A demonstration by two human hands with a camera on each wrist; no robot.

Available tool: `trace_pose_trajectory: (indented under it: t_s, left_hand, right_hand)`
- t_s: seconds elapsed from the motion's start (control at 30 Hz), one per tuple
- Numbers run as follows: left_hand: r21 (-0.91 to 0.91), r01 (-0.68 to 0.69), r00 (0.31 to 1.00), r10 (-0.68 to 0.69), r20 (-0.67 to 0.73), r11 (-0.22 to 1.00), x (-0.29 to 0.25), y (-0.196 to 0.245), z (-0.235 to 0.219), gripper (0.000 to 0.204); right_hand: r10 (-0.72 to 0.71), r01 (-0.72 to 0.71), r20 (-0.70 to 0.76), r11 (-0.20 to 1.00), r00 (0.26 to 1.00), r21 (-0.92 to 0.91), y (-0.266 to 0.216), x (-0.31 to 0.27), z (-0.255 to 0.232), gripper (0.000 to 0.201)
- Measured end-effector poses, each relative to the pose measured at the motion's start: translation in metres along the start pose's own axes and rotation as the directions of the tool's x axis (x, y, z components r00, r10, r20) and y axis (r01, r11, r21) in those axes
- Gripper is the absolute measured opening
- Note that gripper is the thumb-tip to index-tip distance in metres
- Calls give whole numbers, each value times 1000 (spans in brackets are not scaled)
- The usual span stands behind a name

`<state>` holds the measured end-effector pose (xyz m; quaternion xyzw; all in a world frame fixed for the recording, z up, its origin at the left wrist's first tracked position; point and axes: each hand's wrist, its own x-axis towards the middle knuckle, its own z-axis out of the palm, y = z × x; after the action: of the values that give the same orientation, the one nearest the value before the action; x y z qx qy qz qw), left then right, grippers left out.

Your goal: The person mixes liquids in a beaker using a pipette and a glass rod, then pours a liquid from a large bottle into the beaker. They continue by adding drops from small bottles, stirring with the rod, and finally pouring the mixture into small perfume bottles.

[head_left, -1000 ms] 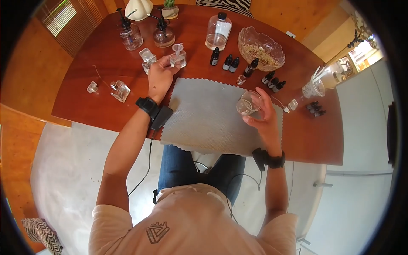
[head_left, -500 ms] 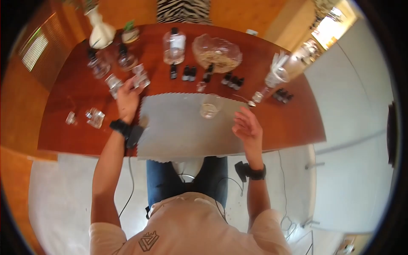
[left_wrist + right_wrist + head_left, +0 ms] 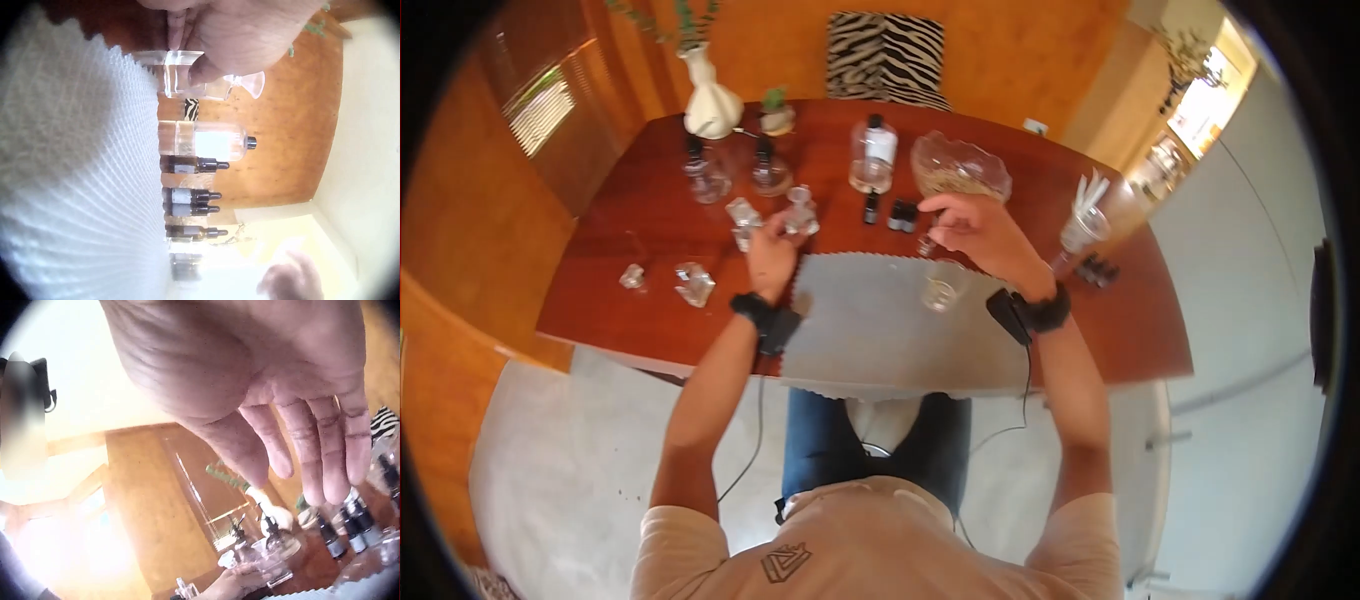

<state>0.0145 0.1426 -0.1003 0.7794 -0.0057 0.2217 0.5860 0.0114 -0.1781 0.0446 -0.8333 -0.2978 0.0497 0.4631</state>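
Note:
My left hand (image 3: pixel 773 262) grips a square clear glass bottle (image 3: pixel 801 218) on the table, left of the grey mat (image 3: pixel 860 330). In the left wrist view a small clear funnel (image 3: pixel 253 84) sits in its neck, and the thumb presses its side. My right hand (image 3: pixel 990 238) is over the back right of the mat, beside small dark dropper bottles (image 3: pixel 902 216). Its fingers hang loosely with nothing between them in the right wrist view. A clear glass cup (image 3: pixel 941 290) stands on the mat below this hand, which hides part of the table.
A second square bottle (image 3: pixel 744 222) stands just left of my left hand. Behind are two pump bottles, a large labelled bottle (image 3: pixel 873 160) and a scalloped glass bowl (image 3: pixel 960 165). At right, a glass holds white strips (image 3: pixel 1090 190); another square bottle (image 3: pixel 694 285) is at left.
My right hand has let go of the glass cup, leaving it on the mat, and reached forward toward the dropper bottles. The left hand keeps its grip on the square bottle. The head view has shifted.

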Motion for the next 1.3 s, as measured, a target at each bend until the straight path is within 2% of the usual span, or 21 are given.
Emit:
trace_pose_trajectory:
  t_s: [0.07,0.13,0.17,0.27,0.3,0.4,0.43,0.53,0.57,0.67,0.7,0.73,0.83,0.93,1.0,1.03,1.07,1.1,1.2,1.23,1.3]
  left_hand:
    - [-79,47,999,-48,-16,996,-2,0,1,33]
    - [-68,35,999,-36,-12,997,-1,0,0,33]
    - [-112,-18,997,9,-80,994,2,-13,4,33]
    - [-62,97,991,-102,-86,993,-3,6,0,33]
    - [-62,59,994,-65,-92,996,-2,8,0,33]
    - [-7,115,989,-115,-94,993,-3,10,-2,33]
    - [11,107,988,-105,-116,994,-1,6,-1,32]
    - [14,129,984,-126,-125,992,0,2,-1,32]
    - [-27,120,986,-122,-113,992,-3,-7,2,33]
    - [29,160,982,-156,-109,987,0,5,-3,33]
    - [23,143,984,-140,-108,989,0,7,-4,33]
    - [20,149,984,-147,-104,989,-2,9,-5,33]
    - [12,128,987,-126,-102,992,-2,9,-4,34]
    - [7,-46,993,47,-108,999,1,-12,2,31]
    - [116,-38,990,53,-131,993,0,-16,3,35]
    - [84,-10,993,19,-113,996,-1,-16,5,35]
    - [56,18,996,-13,-91,998,0,-13,5,35]
    - [65,-31,997,36,-74,997,0,-8,3,35]
    - [9,-124,991,124,-59,992,1,-1,1,34]
    - [-14,-89,996,89,-30,996,2,-3,0,34]
    - [-57,-54,998,54,-12,997,7,-13,1,35]
  right_hand:
    - [-85,101,159,990,984,-100,-11,54,29,43]
    - [-139,172,164,963,977,-210,-19,103,56,48]
    - [-159,199,166,943,973,-265,-21,122,69,51]
    - [-10,140,290,892,957,-430,-23,167,96,59]
    - [-89,199,241,853,967,-483,-19,171,106,49]
    - [-23,207,346,838,938,-504,-13,193,118,39]
    - [-90,259,339,831,936,-493,-11,196,122,29]
    - [-86,228,298,846,950,-482,-9,200,122,25]
    - [-171,314,315,815,934,-488,3,202,126,22]
    - [-19,153,302,890,953,-429,-10,203,121,27]
    - [-63,161,216,868,974,-470,-6,197,127,22]
    - [-64,158,228,891,972,-425,-4,196,125,22]
    - [-126,186,229,946,965,-263,-17,188,98,18]
    - [-23,-11,190,985,981,172,-26,160,45,16]
    - [-12,2,40,967,999,256,-35,119,3,15]
    - [0,13,-45,959,999,284,-37,96,-22,15]
    - [54,-16,-161,972,985,233,-32,76,-51,15]
    - [95,-44,-274,981,957,188,-23,55,-81,16]
    - [204,-174,-560,979,803,107,21,-7,-172,15]
    - [204,-240,-611,971,765,24,38,-23,-203,16]
    - [320,-416,-629,910,708,-6,73,-45,-242,15]
